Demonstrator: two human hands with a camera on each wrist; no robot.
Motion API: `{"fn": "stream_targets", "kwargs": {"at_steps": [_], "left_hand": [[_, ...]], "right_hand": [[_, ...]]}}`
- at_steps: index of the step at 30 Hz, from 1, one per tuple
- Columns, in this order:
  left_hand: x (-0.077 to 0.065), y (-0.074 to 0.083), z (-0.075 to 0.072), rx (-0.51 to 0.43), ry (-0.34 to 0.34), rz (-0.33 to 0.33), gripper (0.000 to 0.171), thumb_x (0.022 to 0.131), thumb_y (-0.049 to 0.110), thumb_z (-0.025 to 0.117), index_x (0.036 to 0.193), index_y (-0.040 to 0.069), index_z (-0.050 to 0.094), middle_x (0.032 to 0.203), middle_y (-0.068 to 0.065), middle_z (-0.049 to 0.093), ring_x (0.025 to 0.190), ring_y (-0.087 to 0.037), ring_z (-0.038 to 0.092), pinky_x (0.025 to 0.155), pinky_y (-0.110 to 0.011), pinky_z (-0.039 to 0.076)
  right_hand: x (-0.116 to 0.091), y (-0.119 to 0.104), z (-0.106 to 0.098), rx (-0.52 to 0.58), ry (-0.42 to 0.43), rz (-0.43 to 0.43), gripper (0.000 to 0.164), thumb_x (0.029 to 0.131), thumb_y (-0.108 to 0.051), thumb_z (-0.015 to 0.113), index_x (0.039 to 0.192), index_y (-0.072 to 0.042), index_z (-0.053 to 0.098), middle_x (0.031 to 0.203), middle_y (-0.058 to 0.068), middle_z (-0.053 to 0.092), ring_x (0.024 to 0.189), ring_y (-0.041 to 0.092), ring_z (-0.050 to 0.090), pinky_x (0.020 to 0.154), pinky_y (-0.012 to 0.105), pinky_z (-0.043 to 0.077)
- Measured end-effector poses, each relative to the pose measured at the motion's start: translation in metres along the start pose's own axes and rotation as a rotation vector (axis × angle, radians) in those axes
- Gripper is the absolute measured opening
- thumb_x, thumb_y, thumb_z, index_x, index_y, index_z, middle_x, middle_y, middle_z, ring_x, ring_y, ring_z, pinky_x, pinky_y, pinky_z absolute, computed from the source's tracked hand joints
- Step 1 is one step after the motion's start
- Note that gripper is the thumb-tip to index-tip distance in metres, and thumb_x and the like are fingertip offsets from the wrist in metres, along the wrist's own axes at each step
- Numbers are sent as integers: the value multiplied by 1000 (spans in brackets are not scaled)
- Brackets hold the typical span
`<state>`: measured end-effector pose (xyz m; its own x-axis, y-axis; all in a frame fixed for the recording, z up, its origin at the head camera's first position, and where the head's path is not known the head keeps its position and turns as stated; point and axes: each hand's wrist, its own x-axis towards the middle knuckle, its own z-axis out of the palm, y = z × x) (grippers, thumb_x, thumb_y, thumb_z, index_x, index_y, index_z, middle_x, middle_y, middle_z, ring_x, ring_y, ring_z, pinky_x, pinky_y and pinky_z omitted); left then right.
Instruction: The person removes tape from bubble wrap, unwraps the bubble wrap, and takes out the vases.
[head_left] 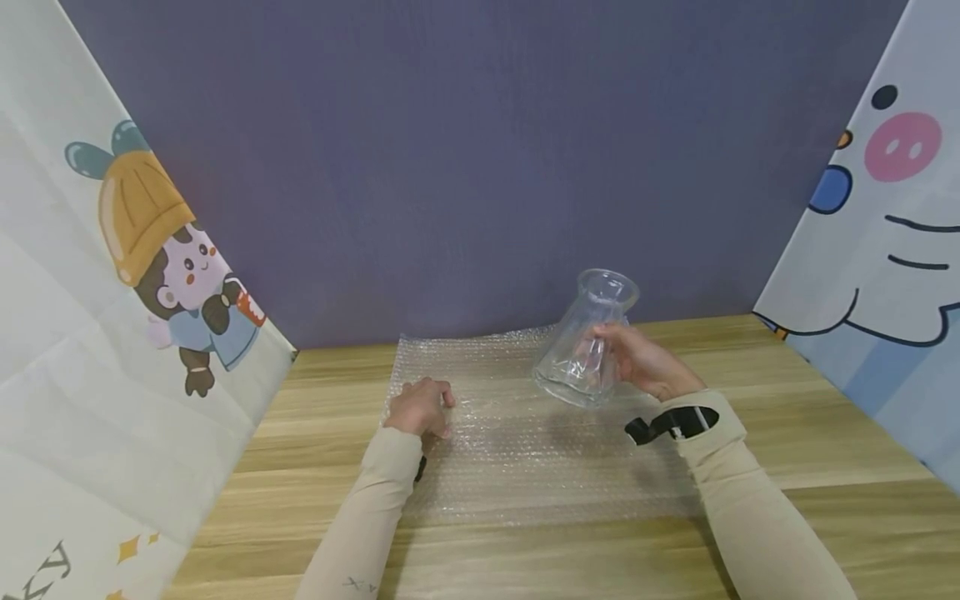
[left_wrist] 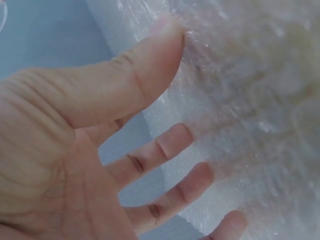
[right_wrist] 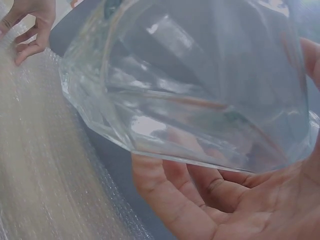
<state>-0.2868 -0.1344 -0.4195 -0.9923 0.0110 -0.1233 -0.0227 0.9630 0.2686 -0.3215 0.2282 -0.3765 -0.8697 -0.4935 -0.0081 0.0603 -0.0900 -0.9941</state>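
Observation:
A clear glass carafe (head_left: 581,354) with faceted sides and a flared rim leans slightly in my right hand (head_left: 645,362), whose fingers and thumb grip its side. In the right wrist view the fingers curl round the glass (right_wrist: 200,100). The carafe's base is over a sheet of bubble wrap (head_left: 517,450); whether they touch I cannot tell. My left hand (head_left: 422,407) is at the sheet's left edge. In the left wrist view its fingers (left_wrist: 182,187) are spread and loosely bent, with the tips at or just above the bubble wrap (left_wrist: 260,125), pinching nothing.
The bubble wrap lies flat on a wood-grain table (head_left: 300,467), its far edge close to a dark purple back wall (head_left: 480,167). A white sheet with a cartoon child (head_left: 187,258) stands left, and one with a cartoon pig (head_left: 900,208) stands right.

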Motion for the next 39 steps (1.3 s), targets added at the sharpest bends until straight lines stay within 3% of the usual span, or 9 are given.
{"fn": "stream_targets", "kwargs": {"at_steps": [11, 16, 23, 39], "left_hand": [[0, -1, 1, -4, -18, -3, 45, 61, 19, 97, 98, 24, 71, 118, -6, 66, 116, -37, 55, 98, -65, 47], [-1, -2, 2, -5, -17, 12, 44, 63, 19, 96, 99, 24, 71, 117, -5, 65, 115, -37, 55, 98, -66, 47], [-2, -4, 2, -18, -9, 25, 44, 63, 18, 96, 100, 24, 72, 120, -6, 66, 118, -38, 54, 100, -68, 46], [-2, -14, 0, -42, -29, 92, 46, 65, 21, 96, 105, 26, 73, 125, -5, 66, 117, -38, 55, 98, -69, 47]], "right_hand": [[-3, -2, -7, 36, -23, -29, 21, 107, -22, 40, 115, -22, 59, 98, -6, 74, 89, 14, 71, 80, 38, 61], [-6, -3, -11, 47, -19, -33, 19, 106, -24, 44, 113, -22, 61, 99, -6, 74, 89, 14, 71, 82, 39, 61], [-10, -8, -16, 19, 20, -29, 18, 107, -24, 46, 110, -24, 63, 102, -6, 76, 90, 14, 70, 86, 43, 59], [-24, -22, -38, 104, 121, -71, 27, 107, -21, 49, 91, -24, 71, 98, -6, 78, 92, 15, 73, 84, 41, 60]]}}
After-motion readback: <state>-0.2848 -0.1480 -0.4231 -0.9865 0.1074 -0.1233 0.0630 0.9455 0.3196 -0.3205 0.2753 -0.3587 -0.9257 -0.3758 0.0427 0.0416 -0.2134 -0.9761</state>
